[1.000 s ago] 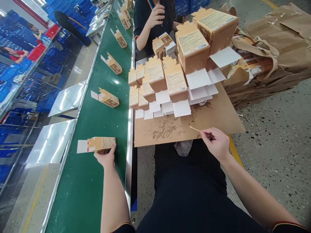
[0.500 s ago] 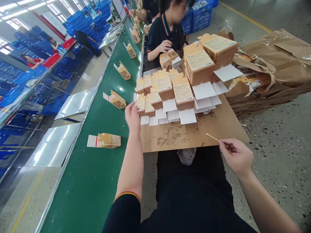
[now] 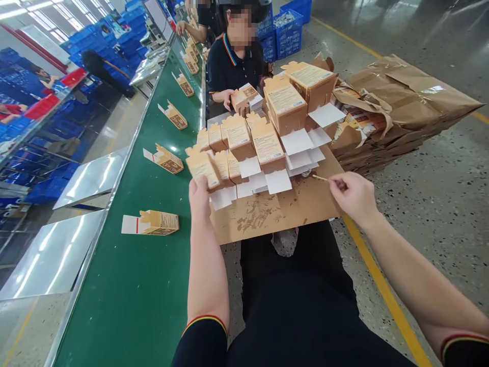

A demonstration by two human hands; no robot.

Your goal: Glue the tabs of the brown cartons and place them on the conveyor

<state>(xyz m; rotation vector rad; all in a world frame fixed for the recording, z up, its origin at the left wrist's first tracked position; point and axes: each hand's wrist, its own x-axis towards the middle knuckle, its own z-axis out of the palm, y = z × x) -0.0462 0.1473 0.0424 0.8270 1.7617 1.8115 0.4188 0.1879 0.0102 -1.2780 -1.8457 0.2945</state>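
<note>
My left hand (image 3: 199,196) grips a small brown carton (image 3: 201,169) at the left end of the carton group, its white flap hanging down. Between the thumb and fingers of my right hand (image 3: 353,196) is a thin cotton swab (image 3: 320,177), pointing left over the brown board (image 3: 305,206). More open-topped cartons (image 3: 269,148) stand in rows on that board, white flaps towards me. On the green conveyor belt (image 3: 126,285) to my left lies a carton (image 3: 162,223) with its white flap pointing left.
Several further cartons (image 3: 168,158) sit spaced along the belt. Across the board a co-worker (image 3: 237,61) has a hand at a stack of cartons. Large brown paper-wrapped bundles (image 3: 412,97) lie at the right. Blue crates (image 3: 288,35) stand behind, and metal tables (image 3: 57,250) flank the belt.
My left hand has let go of the carton on the belt, moved right and taken hold of one from the board's group. My right hand still holds the swab. The view has shifted.
</note>
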